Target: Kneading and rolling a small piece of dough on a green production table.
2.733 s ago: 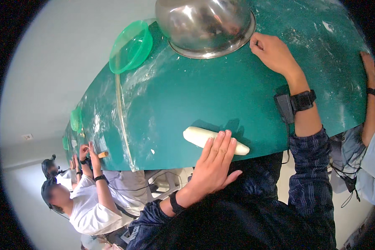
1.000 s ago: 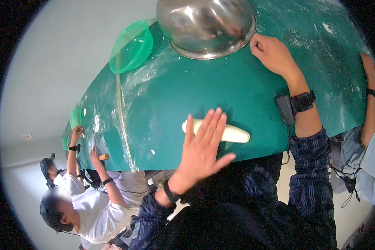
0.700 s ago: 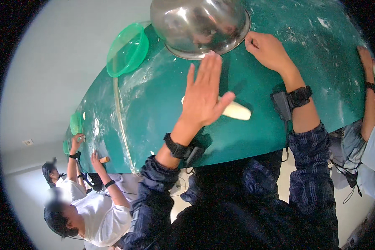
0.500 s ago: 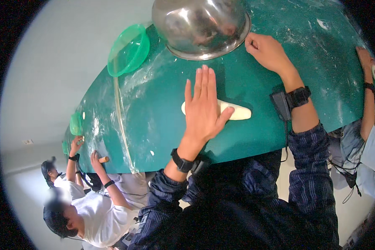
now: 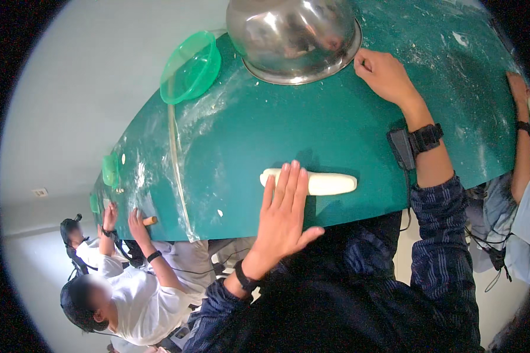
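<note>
A pale, elongated roll of dough [image 5: 333, 184] lies crosswise on the green tabletop, near its front edge. My left hand [image 5: 285, 206] is open and flat, its fingertips over the left part of the roll and its thumb spread to the right. The palm sits on the near side of the dough. Farther off on the right, my right hand [image 5: 387, 75] rests with its fingers curled into a loose fist, nothing visible in them. It is right beside the rim of a shiny metal bowl [image 5: 294, 44], which stands upside down on the table.
A translucent green basin [image 5: 191, 67] stands at the far left edge of the table [image 5: 247, 129]. Flour streaks the surface, and a pale strip [image 5: 176, 165] crosses it. Co-workers stand at left, one hand by a wooden rolling pin [image 5: 151, 221]; another person's arm [image 5: 521, 141] reaches in at right.
My left hand has slid back toward me, so its fingers rather than its palm cover the dough. The roll has come nearer the front edge. My right hand stays by the bowl.
</note>
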Tool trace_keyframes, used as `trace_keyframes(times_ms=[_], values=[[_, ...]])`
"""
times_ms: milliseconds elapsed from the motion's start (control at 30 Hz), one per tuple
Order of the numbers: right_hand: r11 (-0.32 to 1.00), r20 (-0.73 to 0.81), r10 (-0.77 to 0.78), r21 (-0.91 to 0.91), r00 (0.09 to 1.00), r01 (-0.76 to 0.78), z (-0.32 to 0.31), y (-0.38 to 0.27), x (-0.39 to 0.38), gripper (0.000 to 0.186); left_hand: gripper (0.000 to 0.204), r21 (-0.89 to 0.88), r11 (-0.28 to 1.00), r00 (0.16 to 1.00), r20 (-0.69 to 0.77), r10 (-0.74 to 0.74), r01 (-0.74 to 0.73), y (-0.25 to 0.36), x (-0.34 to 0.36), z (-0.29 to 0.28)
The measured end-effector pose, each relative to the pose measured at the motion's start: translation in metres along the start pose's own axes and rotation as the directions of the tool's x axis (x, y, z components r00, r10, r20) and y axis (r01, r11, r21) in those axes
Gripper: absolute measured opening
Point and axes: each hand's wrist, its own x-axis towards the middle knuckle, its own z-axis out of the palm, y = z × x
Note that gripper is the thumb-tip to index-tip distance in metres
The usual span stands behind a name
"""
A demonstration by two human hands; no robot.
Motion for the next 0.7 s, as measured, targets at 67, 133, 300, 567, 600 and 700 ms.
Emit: trace_keyframes(times_ms=[67, 133, 300, 567, 600, 700], values=[[1.0, -0.001, 0.014, -0.018, 1.0, -0.014, -0.003, 0.0, -0.003, 0.02, 0.122, 0.0, 1.0, 0.998, 0.062, 0.018, -0.018, 0.003, -0.014, -0.009], [1.0, 0.008, 0.011, -0.011, 1.0, -0.011, -0.004, -0.001, -0.003, 0.019, 0.125, 0.012, 0.999, 0.988, 0.147, 0.042, -0.045, -0.001, -0.026, -0.018], [1.0, 0.0, 0.017, -0.001, 1.0, -0.017, -0.005, -0.003, -0.006, 0.017, 0.12, 0.031, 0.991, 0.972, 0.199, 0.124, -0.133, -0.033, 0.0, -0.023], [1.0, 0.021, 0.002, 0.01, 1.0, -0.002, -0.003, -0.009, -0.002, 0.015, 0.101, -0.056, 0.963, 0.964, 0.022, 0.265, -0.264, -0.081, 0.102, -0.014], [1.0, 0.024, 0.002, 0.008, 1.0, -0.003, -0.005, -0.009, -0.002, 0.015, 0.096, -0.056, 0.964, 0.965, -0.024, 0.26, -0.261, -0.084, 0.112, -0.009], [0.998, 0.053, 0.057, -0.018, 0.997, -0.056, -0.009, -0.016, 0.0, 0.017, 0.094, -0.033, 0.989, 0.979, -0.152, 0.139, -0.145, -0.083, 0.13, 0.001]])
